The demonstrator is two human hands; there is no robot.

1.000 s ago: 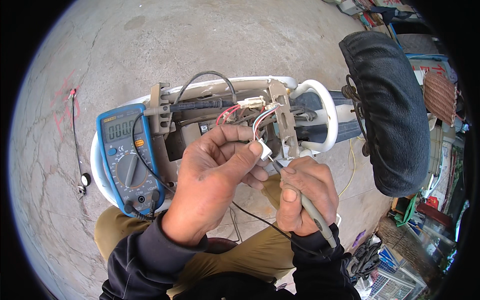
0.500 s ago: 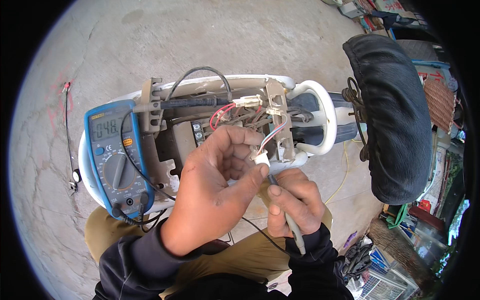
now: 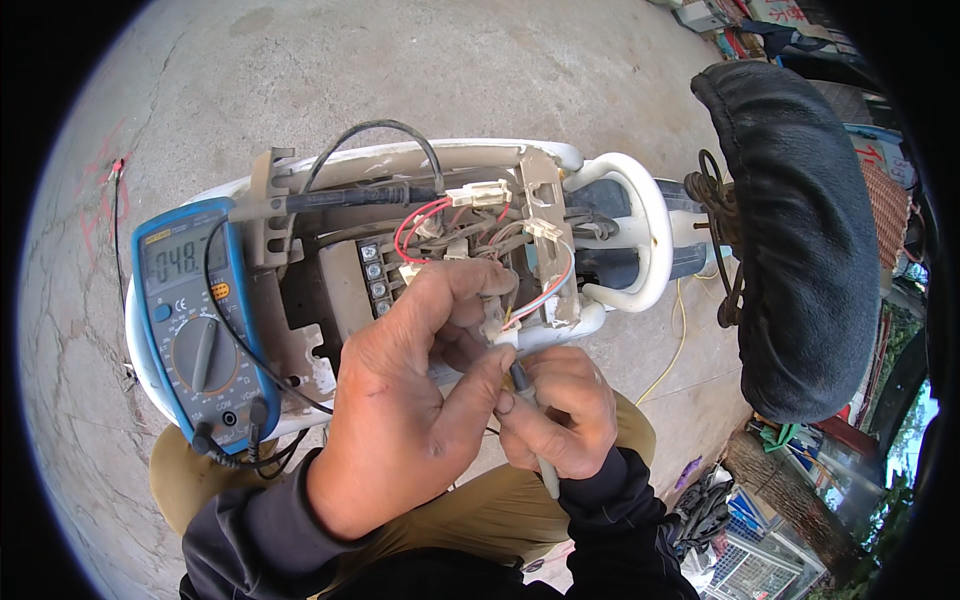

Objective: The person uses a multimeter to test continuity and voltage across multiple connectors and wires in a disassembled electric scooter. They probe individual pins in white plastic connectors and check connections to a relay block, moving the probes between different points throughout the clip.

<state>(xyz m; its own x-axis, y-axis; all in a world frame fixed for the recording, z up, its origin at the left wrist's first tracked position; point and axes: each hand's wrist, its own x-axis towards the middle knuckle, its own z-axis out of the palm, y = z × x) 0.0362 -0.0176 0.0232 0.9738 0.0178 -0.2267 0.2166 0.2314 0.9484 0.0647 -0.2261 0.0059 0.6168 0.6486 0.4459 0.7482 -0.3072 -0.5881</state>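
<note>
My left hand [image 3: 400, 400] is closed, pinching a white wire connector [image 3: 508, 337] between thumb and fingers. Red, white and blue wires [image 3: 548, 292] run from it up to the open frame. In my right hand [image 3: 562, 412] is a grey multimeter probe [image 3: 543, 470], its dark end at the connector; the tip is hidden by my left thumb. A blue multimeter [image 3: 195, 320] with a lit-up number display rests on the left end of the frame, two leads plugged in. Another probe [image 3: 345, 198] lies along the frame, its end at a cream connector [image 3: 478, 194] with red wires.
The white-edged vehicle frame [image 3: 655, 235] holds a terminal block [image 3: 373, 272] and tangled wiring. At right stands a black padded seat [image 3: 805, 240] on springs. A yellow wire [image 3: 675, 345] lies on the concrete floor [image 3: 480, 70]. Clutter and a log [image 3: 790, 490] fill the lower right.
Both hands, the connector and the held probe have shifted slightly left and down in view. The multimeter and frame also appear further left. Both hands keep their hold.
</note>
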